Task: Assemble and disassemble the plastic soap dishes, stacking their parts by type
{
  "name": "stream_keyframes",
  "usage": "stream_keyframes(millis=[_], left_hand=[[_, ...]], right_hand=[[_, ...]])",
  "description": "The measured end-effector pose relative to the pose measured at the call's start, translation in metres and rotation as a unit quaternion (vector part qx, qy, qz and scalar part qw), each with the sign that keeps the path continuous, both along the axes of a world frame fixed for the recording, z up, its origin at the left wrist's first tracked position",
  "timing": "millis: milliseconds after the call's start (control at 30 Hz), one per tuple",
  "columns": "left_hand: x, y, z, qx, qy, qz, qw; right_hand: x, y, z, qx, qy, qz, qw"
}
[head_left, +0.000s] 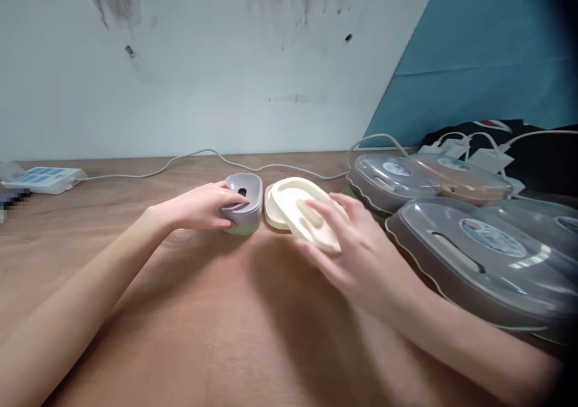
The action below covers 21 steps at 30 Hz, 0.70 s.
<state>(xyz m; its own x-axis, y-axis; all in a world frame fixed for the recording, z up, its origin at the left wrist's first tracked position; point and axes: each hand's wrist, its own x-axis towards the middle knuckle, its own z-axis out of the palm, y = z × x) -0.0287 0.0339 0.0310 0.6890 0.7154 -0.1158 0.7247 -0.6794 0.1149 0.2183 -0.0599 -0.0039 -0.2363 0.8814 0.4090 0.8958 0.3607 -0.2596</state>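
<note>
My left hand (205, 207) grips the left side of a small grey container (250, 216), with fingers over its top and the thumb lower on the wall. A dark oval spot shows inside it, and its lower part looks pale green. My right hand (359, 247), a little blurred, is closed around a cream oval lid-like piece (293, 197) with a raised rim. This piece is tilted and held above the table. Just behind it, beside the grey container, lies another cream piece (272, 211), partly covered. Part of a clear rounded item (180, 236) shows under my left wrist.
Several large translucent lidded boxes (451, 244) with round labels stand on the right. A white cable (289, 165) runs along the back of the wooden table (217, 347) to a white device (45, 179) at far left. White plugs (483, 159) sit behind the boxes.
</note>
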Motion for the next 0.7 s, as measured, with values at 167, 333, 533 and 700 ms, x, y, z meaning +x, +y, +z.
stream_keyframes(millis=[167, 333, 533, 700], left_hand=[[0.005, 0.001, -0.008, 0.064, 0.005, -0.002, 0.998], [0.004, 0.003, -0.011, 0.081, 0.004, -0.021, 0.996], [0.004, 0.003, -0.013, 0.085, -0.003, -0.018, 0.996], [0.005, 0.002, -0.013, 0.086, -0.001, -0.018, 0.996]], right_hand=[[-0.039, 0.046, 0.005, -0.068, -0.141, -0.151, 0.976], [-0.058, 0.063, -0.023, -0.082, -0.142, -0.147, 0.975], [-0.053, 0.067, -0.039, -0.060, -0.144, -0.141, 0.978], [-0.049, 0.070, -0.039, -0.047, -0.156, -0.147, 0.976]])
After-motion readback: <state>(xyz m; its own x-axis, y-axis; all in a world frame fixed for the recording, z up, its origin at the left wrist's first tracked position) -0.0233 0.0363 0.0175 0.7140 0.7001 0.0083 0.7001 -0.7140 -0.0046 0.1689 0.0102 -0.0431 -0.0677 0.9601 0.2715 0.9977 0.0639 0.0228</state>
